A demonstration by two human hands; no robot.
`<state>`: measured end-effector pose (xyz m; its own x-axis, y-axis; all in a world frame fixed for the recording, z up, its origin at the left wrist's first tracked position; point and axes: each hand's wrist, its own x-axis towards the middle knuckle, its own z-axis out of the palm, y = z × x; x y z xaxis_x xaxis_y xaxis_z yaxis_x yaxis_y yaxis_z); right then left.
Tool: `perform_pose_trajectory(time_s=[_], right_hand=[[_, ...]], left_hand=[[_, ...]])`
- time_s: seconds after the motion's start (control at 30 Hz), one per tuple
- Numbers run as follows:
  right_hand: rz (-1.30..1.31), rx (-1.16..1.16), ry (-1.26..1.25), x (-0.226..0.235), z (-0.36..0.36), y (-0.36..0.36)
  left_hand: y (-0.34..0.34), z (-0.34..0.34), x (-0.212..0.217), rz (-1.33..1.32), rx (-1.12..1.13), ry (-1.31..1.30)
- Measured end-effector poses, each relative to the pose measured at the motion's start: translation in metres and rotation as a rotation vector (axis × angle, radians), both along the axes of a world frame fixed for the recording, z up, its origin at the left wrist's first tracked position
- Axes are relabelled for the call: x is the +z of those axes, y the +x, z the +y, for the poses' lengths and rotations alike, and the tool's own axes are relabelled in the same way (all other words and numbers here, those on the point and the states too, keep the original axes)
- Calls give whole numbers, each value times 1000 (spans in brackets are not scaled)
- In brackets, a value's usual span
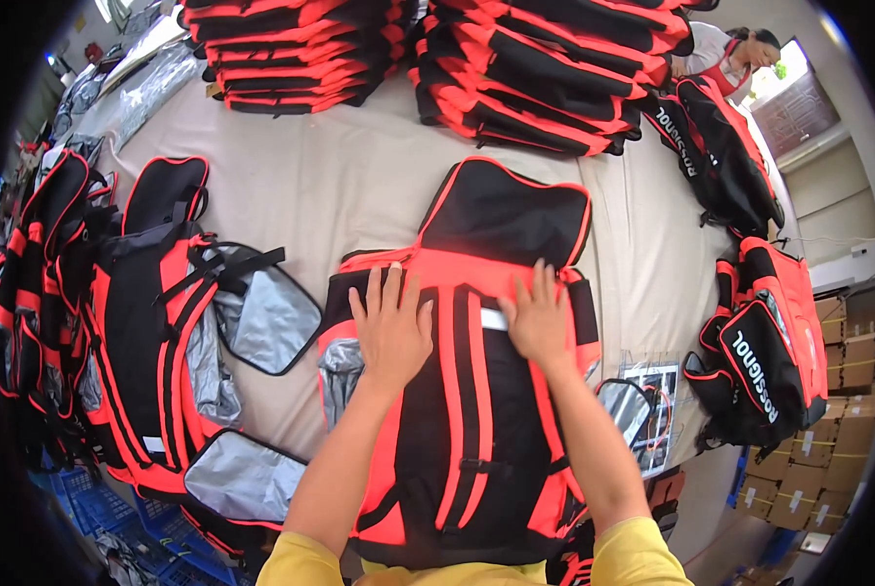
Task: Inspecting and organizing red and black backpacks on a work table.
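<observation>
A black and neon-red backpack [423, 420] lies flat in front of me, its two shoulder straps running down the middle. Its top flap [506, 210] is folded out away from me. My left hand [392, 327] rests flat on the upper left of the bag, fingers spread. On the upper right, beside a small white label [494, 319], my right hand [538, 317] lies flat with its fingers stretched out. Neither hand grips anything. Silver lining shows at the bag's left side.
Tall stacks of folded bags [296, 54] stand at the far edge of the table [281, 156]. Another backpack [154, 322] with silver-lined flaps lies to the left. More bags [765, 342] are on the right, near cardboard boxes [809, 469]. A co-worker [725, 54] is at far right.
</observation>
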<state>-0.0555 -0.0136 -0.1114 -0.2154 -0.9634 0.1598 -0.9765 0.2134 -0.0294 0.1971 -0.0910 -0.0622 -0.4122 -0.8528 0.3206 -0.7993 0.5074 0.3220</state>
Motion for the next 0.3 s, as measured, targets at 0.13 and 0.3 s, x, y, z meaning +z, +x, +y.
perform_pose_trajectory(time_s=[0.13, 0.3], right_hand=[[-106, -42, 31, 2, -13, 7], [-178, 95, 88, -24, -71, -92]], left_hand=[[-6, 2, -59, -294, 61, 11], [-13, 5, -77, -411, 60, 20]])
